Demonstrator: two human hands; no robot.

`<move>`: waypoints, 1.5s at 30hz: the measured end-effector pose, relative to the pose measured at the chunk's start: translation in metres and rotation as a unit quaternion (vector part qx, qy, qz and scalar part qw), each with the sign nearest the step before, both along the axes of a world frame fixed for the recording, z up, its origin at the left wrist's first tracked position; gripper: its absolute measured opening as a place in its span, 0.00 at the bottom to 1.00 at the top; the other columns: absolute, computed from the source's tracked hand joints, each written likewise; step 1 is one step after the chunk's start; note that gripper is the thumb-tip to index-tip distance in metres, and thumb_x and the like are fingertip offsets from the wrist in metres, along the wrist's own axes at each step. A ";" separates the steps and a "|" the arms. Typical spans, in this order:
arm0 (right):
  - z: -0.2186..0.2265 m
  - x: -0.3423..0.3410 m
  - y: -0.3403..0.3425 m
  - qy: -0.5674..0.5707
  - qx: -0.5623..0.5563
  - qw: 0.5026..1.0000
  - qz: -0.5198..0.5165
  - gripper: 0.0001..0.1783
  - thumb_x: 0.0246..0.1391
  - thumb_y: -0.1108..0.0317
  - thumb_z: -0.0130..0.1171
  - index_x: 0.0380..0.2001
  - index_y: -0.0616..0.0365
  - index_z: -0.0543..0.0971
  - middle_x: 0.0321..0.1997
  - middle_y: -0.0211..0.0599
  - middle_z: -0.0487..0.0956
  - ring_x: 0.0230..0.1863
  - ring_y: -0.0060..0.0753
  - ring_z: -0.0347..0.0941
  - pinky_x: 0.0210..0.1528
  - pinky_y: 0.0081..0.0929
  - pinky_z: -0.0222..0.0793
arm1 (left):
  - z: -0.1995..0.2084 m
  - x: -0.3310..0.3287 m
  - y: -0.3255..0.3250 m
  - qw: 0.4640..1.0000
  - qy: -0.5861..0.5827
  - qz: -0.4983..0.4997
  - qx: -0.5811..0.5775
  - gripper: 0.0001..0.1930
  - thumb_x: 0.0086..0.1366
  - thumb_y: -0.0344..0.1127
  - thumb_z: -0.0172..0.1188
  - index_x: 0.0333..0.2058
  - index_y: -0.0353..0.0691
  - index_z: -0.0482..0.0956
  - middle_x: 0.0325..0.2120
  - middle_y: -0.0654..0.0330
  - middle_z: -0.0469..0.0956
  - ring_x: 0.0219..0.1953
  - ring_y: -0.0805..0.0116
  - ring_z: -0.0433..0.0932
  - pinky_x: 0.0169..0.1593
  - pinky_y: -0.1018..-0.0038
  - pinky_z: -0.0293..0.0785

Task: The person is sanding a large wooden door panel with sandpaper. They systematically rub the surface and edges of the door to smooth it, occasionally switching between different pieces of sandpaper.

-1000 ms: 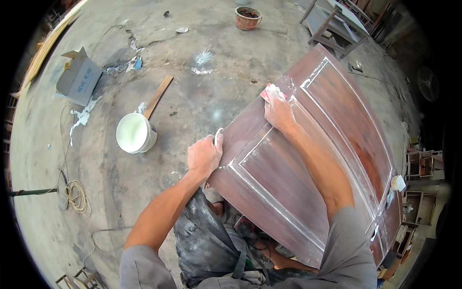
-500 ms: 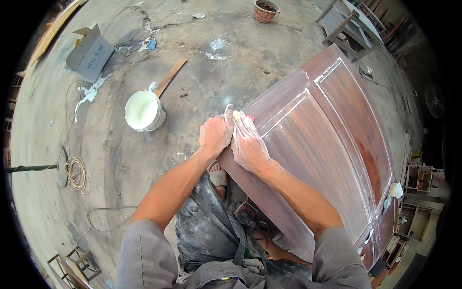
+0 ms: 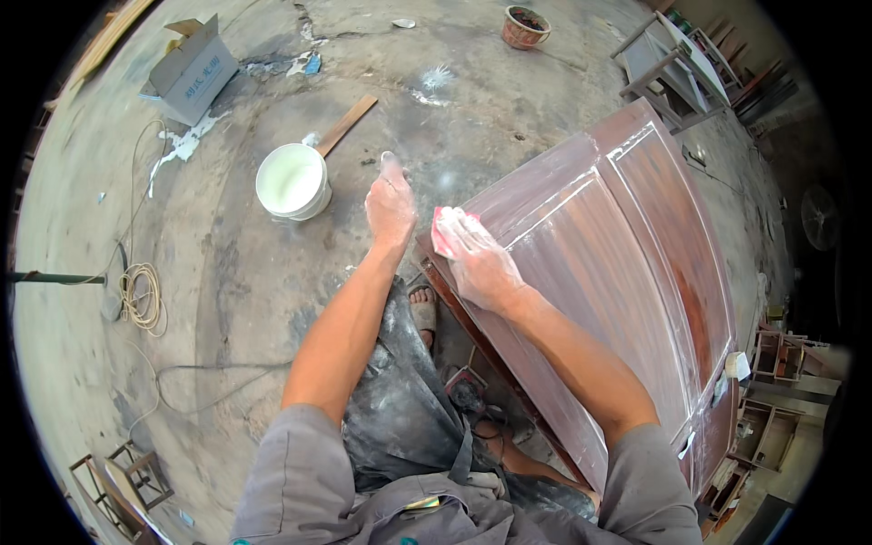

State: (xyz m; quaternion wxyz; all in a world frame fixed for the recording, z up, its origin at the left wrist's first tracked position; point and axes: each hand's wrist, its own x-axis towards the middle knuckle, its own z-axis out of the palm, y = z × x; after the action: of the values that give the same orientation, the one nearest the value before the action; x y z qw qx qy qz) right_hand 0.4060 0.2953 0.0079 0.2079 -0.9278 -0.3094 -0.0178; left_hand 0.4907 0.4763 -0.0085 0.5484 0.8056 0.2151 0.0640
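A large reddish-brown wooden panel (image 3: pixel 581 282), with a curved edge and white-dusted grooves, slants across the right side. My right hand (image 3: pixel 483 268), whitened with dust, presses a thin red piece (image 3: pixel 442 238), perhaps sandpaper, at the panel's near left corner. The fingers lie over it and partly hide it. My left hand (image 3: pixel 391 207) is raised just left of that corner, apart from the panel. Its thumb points up and its fingers are curled in; the palm side is hidden.
A white bucket (image 3: pixel 320 195) of pale liquid stands left, beside a wooden slat (image 3: pixel 350 125). Farther off are a cardboard box (image 3: pixel 191 77) and a red pot (image 3: pixel 525 29). Cable (image 3: pixel 142 300) coils on the floor. A small white block (image 3: pixel 737 366) rests on the panel's right edge.
My hands, together at the panel's corner before, have parted. The left has moved away to the left and up; the right stays at the corner, with more of the red piece showing. The view has shifted slightly.
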 end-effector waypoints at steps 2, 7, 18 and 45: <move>-0.012 0.047 -0.072 -0.019 -0.051 0.985 -0.162 0.35 0.59 0.72 0.53 0.68 0.74 0.62 0.73 0.65 0.62 0.77 0.58 0.55 0.79 0.46 0.49 | 0.005 -0.002 -0.009 1.000 -0.022 -0.018 0.001 0.37 0.76 0.59 0.32 0.35 0.33 0.84 0.32 0.40 0.83 0.43 0.35 0.80 0.52 0.50 0.71; -0.019 -0.016 -0.012 0.001 -0.026 0.984 -0.175 0.37 0.58 0.71 0.54 0.68 0.77 0.60 0.74 0.68 0.59 0.77 0.63 0.53 0.78 0.51 0.48 | -0.002 -0.002 -0.003 0.997 -0.011 -0.061 0.056 0.35 0.77 0.57 0.33 0.33 0.33 0.81 0.34 0.37 0.82 0.43 0.31 0.79 0.50 0.48 0.72; 0.003 -0.269 -0.090 0.071 -0.102 0.946 -0.298 0.39 0.54 0.71 0.57 0.67 0.78 0.62 0.72 0.70 0.62 0.76 0.66 0.54 0.78 0.52 0.48 | -0.009 -0.025 -0.075 0.893 0.067 -0.314 0.317 0.36 0.78 0.58 0.33 0.40 0.34 0.85 0.39 0.37 0.83 0.46 0.34 0.81 0.53 0.47 0.74; -0.010 -0.083 0.051 -0.010 -0.074 0.976 -0.206 0.36 0.59 0.68 0.51 0.68 0.75 0.63 0.76 0.59 0.60 0.78 0.54 0.54 0.80 0.45 0.47 | 0.004 0.033 0.001 0.920 0.108 -0.373 -0.053 0.44 0.77 0.67 0.26 0.63 0.31 0.73 0.57 0.43 0.78 0.61 0.51 0.75 0.64 0.58 0.68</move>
State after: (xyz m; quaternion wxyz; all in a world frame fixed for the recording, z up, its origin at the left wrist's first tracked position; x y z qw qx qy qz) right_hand 0.3226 0.3466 -0.0023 0.1277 -0.9841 -0.1139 -0.0469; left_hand 0.5242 0.4776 -0.0046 0.5476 0.7994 -0.0394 -0.2440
